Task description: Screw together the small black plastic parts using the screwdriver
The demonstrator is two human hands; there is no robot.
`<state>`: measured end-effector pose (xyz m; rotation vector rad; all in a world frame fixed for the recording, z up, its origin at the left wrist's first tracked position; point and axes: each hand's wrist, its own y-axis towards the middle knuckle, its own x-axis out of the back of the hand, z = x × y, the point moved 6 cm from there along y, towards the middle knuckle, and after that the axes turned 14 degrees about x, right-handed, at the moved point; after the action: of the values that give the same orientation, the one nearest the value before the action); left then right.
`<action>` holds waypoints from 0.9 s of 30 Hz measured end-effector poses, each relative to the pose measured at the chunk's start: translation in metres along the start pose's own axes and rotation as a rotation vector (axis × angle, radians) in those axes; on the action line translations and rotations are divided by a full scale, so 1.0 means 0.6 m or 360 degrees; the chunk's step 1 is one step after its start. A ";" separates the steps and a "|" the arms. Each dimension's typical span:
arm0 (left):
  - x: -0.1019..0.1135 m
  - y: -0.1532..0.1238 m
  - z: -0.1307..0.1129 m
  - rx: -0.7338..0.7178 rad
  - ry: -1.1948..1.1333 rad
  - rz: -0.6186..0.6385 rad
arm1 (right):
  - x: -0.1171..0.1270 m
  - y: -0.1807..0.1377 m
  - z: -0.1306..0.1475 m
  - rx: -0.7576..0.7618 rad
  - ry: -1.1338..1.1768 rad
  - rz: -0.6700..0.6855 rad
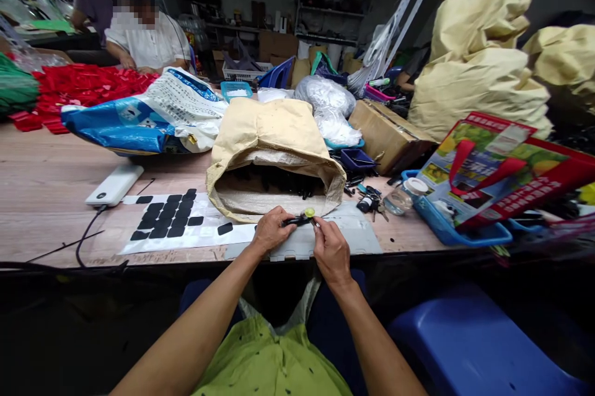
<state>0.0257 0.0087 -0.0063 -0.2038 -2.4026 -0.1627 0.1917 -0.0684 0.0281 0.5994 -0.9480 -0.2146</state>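
My left hand (273, 232) is closed on a small, dark, elongated part (294, 220) at the front edge of the table. My right hand (331, 250) pinches a thin, shiny tool (316, 223), its tip close to that part. A small yellow-green round piece (309, 212) shows where the two meet; whether it belongs to the part or the tool cannot be made out. Just beyond my hands lies an open tan sack (274, 129) with many black pieces (297, 184) inside. A grey board (357, 235) is under my hands.
To the left, a white strip (204, 238) carries rows of black stickers (167, 216), near a white power bank (114, 185) with a cable. Keys (380, 210), a clear jar (398, 199) and a blue basket (483, 236) are on the right. Co-workers sit behind red pieces (88, 89).
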 end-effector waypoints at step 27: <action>0.001 0.004 0.009 0.0039 -0.0024 0.0054 | -0.021 0.036 -0.105 -0.0081 -0.0788 0.0206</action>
<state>0.0219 0.0123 -0.0098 -0.2349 -2.4131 -0.1169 0.2341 -0.0213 0.0041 0.4416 -1.4501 -0.2767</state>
